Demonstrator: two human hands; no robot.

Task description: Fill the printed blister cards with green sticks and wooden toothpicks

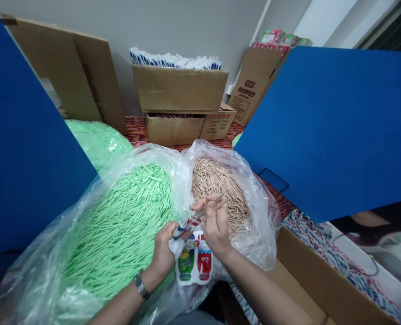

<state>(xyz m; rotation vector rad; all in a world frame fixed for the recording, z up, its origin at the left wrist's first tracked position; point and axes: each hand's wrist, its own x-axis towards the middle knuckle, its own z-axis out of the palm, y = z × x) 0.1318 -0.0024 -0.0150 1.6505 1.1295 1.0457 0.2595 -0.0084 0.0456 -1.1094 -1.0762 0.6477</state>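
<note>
At the person's lap, between two forearms, is the white printed card, with two jars drawn on it. The red jar reads "Cola"; on the green jar the word is too blurred for me to read surely. The jars have their bases toward the person. The left hand is closed on a red, white and blue striped piece at the upper edge of the card; I cannot tell if the two are joined. The right hand pinches a few thin brown sticks between thumb and fingers. Their long axis runs slantwise, the far ends pointing up and to the right, above the brown pile. To the left, a clear plastic bag holds many green sticks.

Farther, near the wall, a small carton shows "CC" in red, followed by Chinese characters, with smaller lines below. Just above, an upper carton is full of blue-and-white packs. At the right, a tall carton bears dark Chinese print and a logo.
</note>
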